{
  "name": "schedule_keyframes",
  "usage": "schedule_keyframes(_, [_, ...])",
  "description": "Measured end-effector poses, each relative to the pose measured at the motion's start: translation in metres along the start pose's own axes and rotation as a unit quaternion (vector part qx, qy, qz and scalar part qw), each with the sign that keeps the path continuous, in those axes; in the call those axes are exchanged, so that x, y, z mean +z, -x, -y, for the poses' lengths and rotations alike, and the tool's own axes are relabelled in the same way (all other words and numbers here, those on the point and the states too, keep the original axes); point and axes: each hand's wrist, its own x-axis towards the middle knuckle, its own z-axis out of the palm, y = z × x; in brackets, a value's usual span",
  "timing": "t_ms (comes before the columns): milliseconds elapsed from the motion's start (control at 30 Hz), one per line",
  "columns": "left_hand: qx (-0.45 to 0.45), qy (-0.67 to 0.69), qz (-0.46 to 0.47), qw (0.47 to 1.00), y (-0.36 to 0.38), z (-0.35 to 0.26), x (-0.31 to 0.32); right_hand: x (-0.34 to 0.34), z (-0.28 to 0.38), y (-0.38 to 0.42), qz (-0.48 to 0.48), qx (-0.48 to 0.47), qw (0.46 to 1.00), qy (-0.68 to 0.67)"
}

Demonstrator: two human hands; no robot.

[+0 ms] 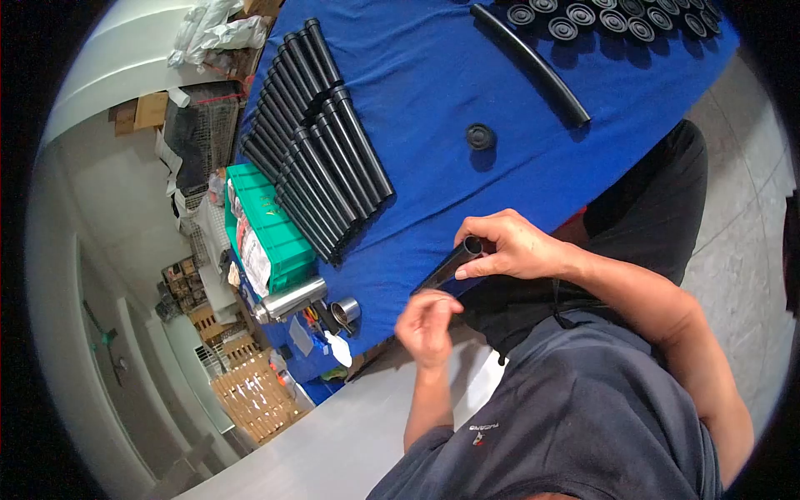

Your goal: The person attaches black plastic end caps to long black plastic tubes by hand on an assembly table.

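Note:
My right hand [512, 246] is closed around a black plastic tube [446, 269], with thumb and fingers near its open round end. The tube slants down to the left toward my left hand [427, 327], which overlaps its lower end. The left fingers are curled in and slightly blurred; I cannot tell what they hold. On the blue cloth beyond the hands lies a single round black cap [480, 137] with ringed grooves. A longer black tube [533, 67] rests farther up, close to many similar black caps [581, 14].
Rows of black tubes [321, 137] lie on the blue-covered table [425, 100]. Left of them stand a green plastic crate [283, 225], a steel flask [292, 298] and a metal cup [344, 312]. Wire racks and cartons [152, 112] fill the room's side.

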Motion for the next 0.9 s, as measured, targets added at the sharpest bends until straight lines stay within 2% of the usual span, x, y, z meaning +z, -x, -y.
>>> schedule_keyframes(33, [-0.086, 0.104, 0.022, 0.991, 0.004, 0.004, 0.006, 0.002, -0.001, 0.000, -0.010, -0.003, 1.000, 0.006])
schedule_keyframes(67, [-0.176, 0.259, 0.058, 0.948, 0.002, 0.007, 0.015, 0.004, -0.002, 0.000, -0.013, -0.012, 1.000, 0.010])
schedule_keyframes(100, [-0.259, 0.406, 0.095, 0.871, -0.002, 0.008, 0.026, 0.005, -0.002, 0.000, -0.016, -0.020, 1.000, 0.016])
schedule_keyframes(133, [-0.298, 0.509, 0.085, 0.803, -0.002, 0.028, 0.028, 0.006, -0.002, 0.001, -0.018, -0.028, 0.999, 0.024])
schedule_keyframes(233, [-0.247, 0.583, 0.057, 0.772, -0.021, 0.025, 0.034, 0.005, 0.000, 0.004, -0.006, -0.030, 0.998, 0.054])
schedule_keyframes(267, [-0.243, 0.601, 0.072, 0.758, -0.023, 0.041, 0.024, 0.006, 0.003, 0.005, -0.012, -0.033, 0.999, 0.041])
schedule_keyframes(300, [-0.226, 0.594, 0.036, 0.771, -0.025, 0.058, 0.015, 0.003, 0.005, 0.007, 0.003, -0.020, 0.999, 0.039])
schedule_keyframes(367, [-0.142, 0.520, 0.040, 0.841, -0.041, 0.046, 0.013, -0.010, 0.024, 0.010, -0.019, -0.029, 0.987, 0.156])
schedule_keyframes(433, [-0.086, 0.476, -0.001, 0.875, -0.055, 0.044, 0.013, -0.023, 0.042, 0.004, -0.097, -0.049, 0.957, 0.270])
schedule_keyframes(467, [-0.065, 0.481, 0.026, 0.874, -0.061, 0.048, 0.009, -0.029, 0.045, -0.002, -0.129, -0.084, 0.907, 0.392])
schedule_keyframes(500, [-0.042, 0.480, 0.026, 0.876, -0.066, 0.051, 0.014, -0.033, 0.055, -0.011, -0.139, -0.065, 0.871, 0.467])
schedule_keyframes(567, [0.007, 0.469, 0.020, 0.883, -0.081, 0.054, 0.023, -0.043, 0.055, -0.029, -0.144, -0.110, 0.800, 0.571])
schedule_keyframes(600, [0.023, 0.512, 0.078, 0.855, -0.090, 0.057, 0.022, -0.045, 0.054, -0.037, -0.131, -0.091, 0.787, 0.596])
schedule_keyframes(667, [0.021, 0.534, 0.070, 0.842, -0.089, 0.058, 0.019, -0.050, 0.044, -0.048, -0.108, -0.073, 0.761, 0.636])
schedule_keyframes(767, [0.011, 0.563, 0.060, 0.824, -0.085, 0.061, 0.020, -0.065, 0.020, -0.056, -0.055, -0.039, 0.770, 0.635])
schedule_keyframes(800, [0.007, 0.571, 0.055, 0.819, -0.084, 0.063, 0.021, -0.064, 0.023, -0.058, -0.056, -0.056, 0.776, 0.626])
schedule_keyframes(900, [0.029, 0.578, 0.057, 0.814, -0.086, 0.067, 0.023, -0.051, 0.039, -0.051, -0.050, -0.048, 0.861, 0.504])
